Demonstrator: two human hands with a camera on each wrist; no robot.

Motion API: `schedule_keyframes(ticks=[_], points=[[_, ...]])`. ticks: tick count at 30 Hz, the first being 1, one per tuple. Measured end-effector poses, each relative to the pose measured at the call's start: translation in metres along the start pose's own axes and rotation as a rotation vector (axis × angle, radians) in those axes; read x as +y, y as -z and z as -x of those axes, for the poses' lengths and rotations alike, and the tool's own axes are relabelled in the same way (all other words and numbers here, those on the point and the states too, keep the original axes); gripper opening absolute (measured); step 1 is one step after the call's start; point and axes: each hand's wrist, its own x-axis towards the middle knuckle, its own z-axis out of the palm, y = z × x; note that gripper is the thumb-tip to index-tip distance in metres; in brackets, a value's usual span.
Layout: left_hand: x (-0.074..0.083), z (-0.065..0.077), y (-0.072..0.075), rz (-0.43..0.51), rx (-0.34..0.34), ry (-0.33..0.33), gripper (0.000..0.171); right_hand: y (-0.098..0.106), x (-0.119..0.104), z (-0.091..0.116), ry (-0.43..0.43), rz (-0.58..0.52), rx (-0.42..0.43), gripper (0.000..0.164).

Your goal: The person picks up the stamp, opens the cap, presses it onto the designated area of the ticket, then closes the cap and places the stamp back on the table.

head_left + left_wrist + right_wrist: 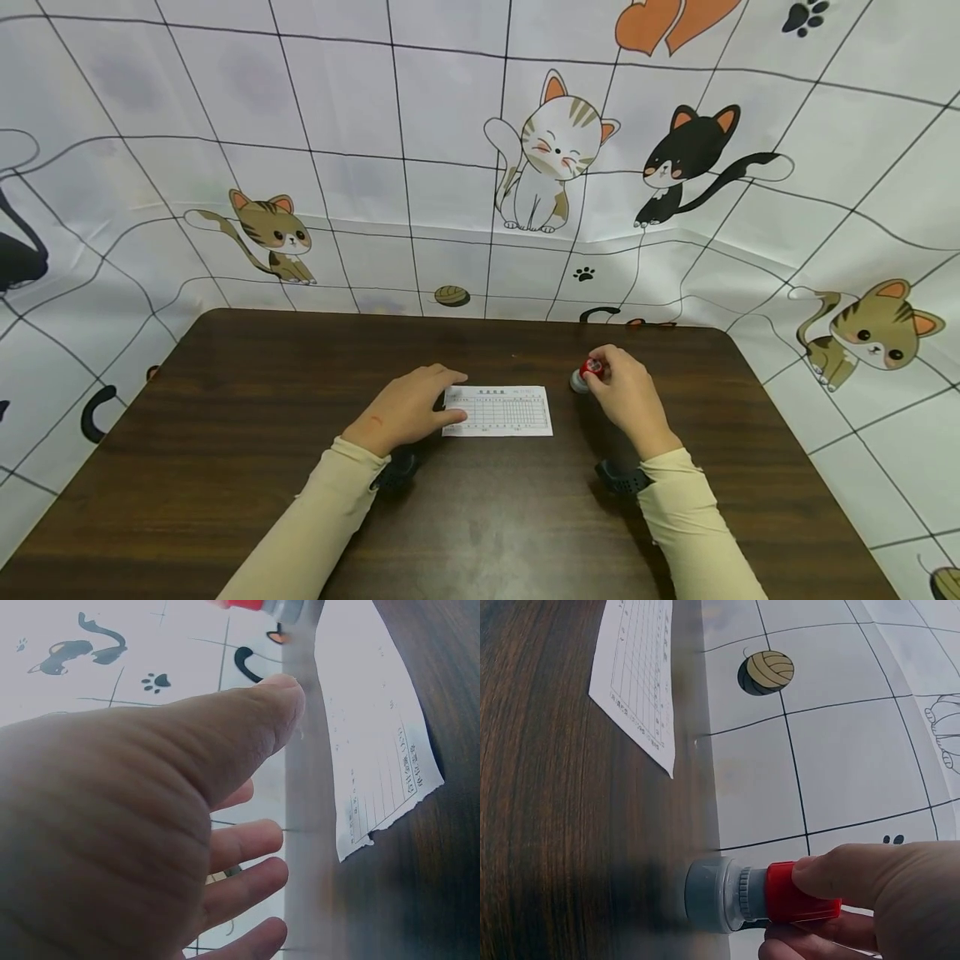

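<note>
A printed paper form (510,412) with a ruled grid lies on the brown table (480,533). My left hand (408,408) is at its left edge, with thumb and fingers spread and holding nothing. The thumb overlaps the form in the head view, but whether it touches cannot be told. To the right of the form, my right hand (630,400) pinches the red top of a round stamp (581,379). In the right wrist view the stamp (712,894) shows a wide grey base pointing at the tabletop, and thumb and fingers grip its red handle (791,891).
A white cloth (450,192) with black grid lines and cartoon cats hangs behind the table and along its sides. The table's far edge runs just beyond the hands. Each wrist wears a dark strap (622,477).
</note>
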Motion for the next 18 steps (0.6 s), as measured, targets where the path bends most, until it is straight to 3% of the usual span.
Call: schedule_keyframes(ticks=[18], points=[[0.0014, 0.0014, 0.003, 0.008, 0.025, -0.011, 0.062, 0.0012, -0.0076, 0.0004, 0.019, -0.096, 0.044, 0.025]])
